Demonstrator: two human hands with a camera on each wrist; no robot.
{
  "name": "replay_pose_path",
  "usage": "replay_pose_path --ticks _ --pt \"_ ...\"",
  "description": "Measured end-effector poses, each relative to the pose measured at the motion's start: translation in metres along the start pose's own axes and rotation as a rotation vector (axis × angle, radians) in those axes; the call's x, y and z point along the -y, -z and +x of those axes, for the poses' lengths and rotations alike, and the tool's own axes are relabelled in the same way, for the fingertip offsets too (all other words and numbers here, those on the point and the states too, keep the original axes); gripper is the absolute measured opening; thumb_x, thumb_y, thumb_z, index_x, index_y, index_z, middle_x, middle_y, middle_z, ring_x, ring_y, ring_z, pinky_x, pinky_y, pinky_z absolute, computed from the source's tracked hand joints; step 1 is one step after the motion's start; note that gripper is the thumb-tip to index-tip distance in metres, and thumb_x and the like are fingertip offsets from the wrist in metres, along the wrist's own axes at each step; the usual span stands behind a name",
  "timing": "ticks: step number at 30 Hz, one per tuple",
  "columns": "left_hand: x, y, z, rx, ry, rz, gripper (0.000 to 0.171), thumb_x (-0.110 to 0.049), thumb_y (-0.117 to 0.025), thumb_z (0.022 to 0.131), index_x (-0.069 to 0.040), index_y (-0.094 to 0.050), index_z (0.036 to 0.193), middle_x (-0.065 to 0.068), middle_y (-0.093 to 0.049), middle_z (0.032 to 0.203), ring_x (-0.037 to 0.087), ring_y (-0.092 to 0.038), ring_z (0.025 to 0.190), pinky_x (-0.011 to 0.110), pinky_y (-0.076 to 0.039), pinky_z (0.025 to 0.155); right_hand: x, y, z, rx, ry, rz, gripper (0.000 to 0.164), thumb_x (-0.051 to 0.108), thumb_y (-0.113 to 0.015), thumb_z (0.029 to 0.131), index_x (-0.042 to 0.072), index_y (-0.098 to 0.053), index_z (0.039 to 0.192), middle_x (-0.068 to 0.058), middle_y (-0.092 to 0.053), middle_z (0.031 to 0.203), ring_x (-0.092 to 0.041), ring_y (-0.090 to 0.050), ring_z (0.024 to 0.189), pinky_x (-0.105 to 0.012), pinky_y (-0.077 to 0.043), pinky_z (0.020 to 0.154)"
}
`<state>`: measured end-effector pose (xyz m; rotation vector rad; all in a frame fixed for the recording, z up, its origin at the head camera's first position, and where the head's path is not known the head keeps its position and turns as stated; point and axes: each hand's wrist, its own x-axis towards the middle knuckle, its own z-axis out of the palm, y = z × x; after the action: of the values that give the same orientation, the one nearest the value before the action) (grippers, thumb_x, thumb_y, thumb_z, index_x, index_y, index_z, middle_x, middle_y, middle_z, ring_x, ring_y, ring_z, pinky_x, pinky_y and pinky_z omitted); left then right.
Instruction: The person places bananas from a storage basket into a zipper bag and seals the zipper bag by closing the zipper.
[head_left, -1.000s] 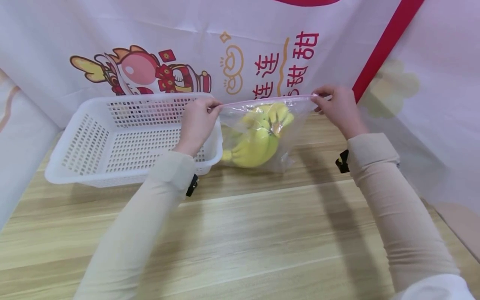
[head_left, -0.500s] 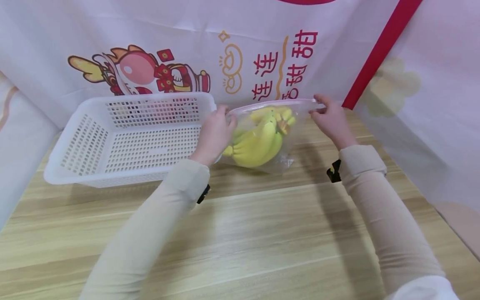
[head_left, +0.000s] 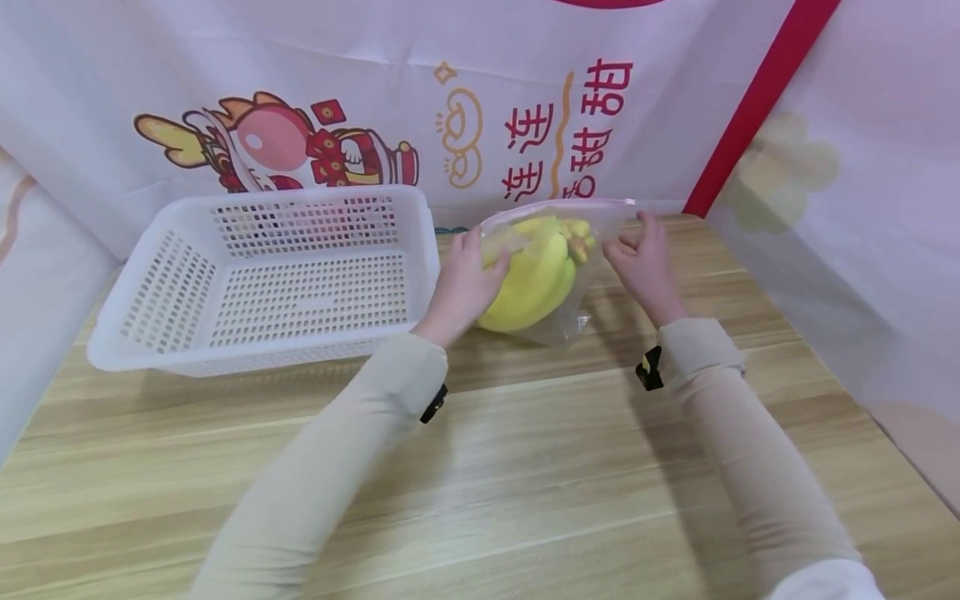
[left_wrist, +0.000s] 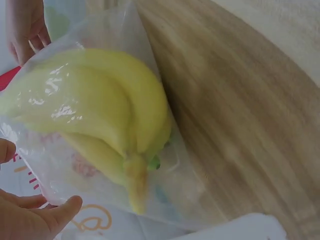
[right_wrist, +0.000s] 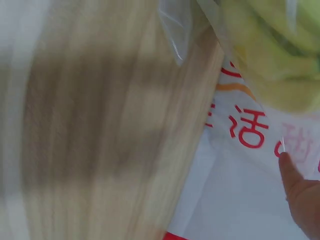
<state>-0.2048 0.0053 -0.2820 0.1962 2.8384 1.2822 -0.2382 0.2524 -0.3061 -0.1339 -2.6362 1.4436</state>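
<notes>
A clear zip bag (head_left: 551, 329) with a pink top strip stands on the table, with a bunch of yellow bananas (head_left: 528, 287) inside. My left hand (head_left: 467, 279) is at the bag's left side, thumb in front over the bananas and fingers by the top edge. In the left wrist view its thumb and fingers (left_wrist: 55, 215) are spread apart at the plastic. My right hand (head_left: 643, 262) is at the bag's right side, just below the top corner. One straight finger (right_wrist: 290, 172) meets the plastic in the right wrist view.
Left of the bag, a white perforated basket (head_left: 112, 354) sits on the wood-grain table (head_left: 495, 467). A white printed cloth (head_left: 360, 75) with red characters hangs behind, and another pale cloth (head_left: 862, 275) borders the right side. Black straps (head_left: 651, 368) show at the wrists.
Both hands have left their pinch on the bag's top corners and moved inward and lower along its sides. The left hand shifted right, from beside the basket's rim to the bananas.
</notes>
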Motion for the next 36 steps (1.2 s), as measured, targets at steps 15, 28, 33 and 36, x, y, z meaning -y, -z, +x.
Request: replay_pose_path --ticks 15,28,33,36 --pt "0.004 -0.02 0.005 -0.115 0.079 -0.094 0.072 -0.04 -0.054 0.095 -0.017 -0.017 0.153 0.021 -0.022 0.152 0.039 -0.034 0.136 0.053 -0.032 0.113 -0.021 -0.029 -0.018 0.158 0.028 -0.089 0.045 0.029 -0.039 0.1 -0.003 -0.049 0.13 -0.026 -0.056 0.127 -0.037 -0.056 0.115 -0.047 -0.048 0.099" --pt "0.019 -0.025 0.011 -0.037 0.099 -0.137 0.079 -0.047 -0.042 0.097 -0.028 0.009 0.153 0.012 -0.021 0.159 0.033 -0.026 0.145 0.049 -0.022 0.12 -0.024 -0.039 -0.02 0.22 0.044 -0.08 0.06 0.046 -0.034 0.101 0.013 -0.03 0.15 -0.017 -0.036 0.152 -0.037 -0.038 0.137 -0.051 -0.033 0.114" --pt "0.023 -0.027 0.012 -0.037 0.118 -0.173 0.078 -0.044 -0.04 0.098 -0.03 0.013 0.152 0.011 -0.019 0.16 0.033 -0.026 0.145 0.046 -0.021 0.12 -0.024 -0.047 -0.02 0.288 0.079 -0.094 0.065 0.049 -0.025 0.102 0.014 -0.012 0.154 -0.012 -0.014 0.161 -0.033 -0.016 0.148 -0.05 -0.014 0.121" --pt "0.025 -0.029 0.012 -0.054 0.134 -0.194 0.078 -0.045 -0.04 0.098 -0.029 0.013 0.153 0.014 -0.022 0.159 0.034 -0.029 0.143 0.045 -0.023 0.12 -0.023 -0.052 -0.02 0.316 0.098 -0.073 0.068 0.051 -0.021 0.102 0.012 -0.004 0.154 -0.011 -0.006 0.162 -0.031 -0.007 0.15 -0.049 -0.008 0.122"
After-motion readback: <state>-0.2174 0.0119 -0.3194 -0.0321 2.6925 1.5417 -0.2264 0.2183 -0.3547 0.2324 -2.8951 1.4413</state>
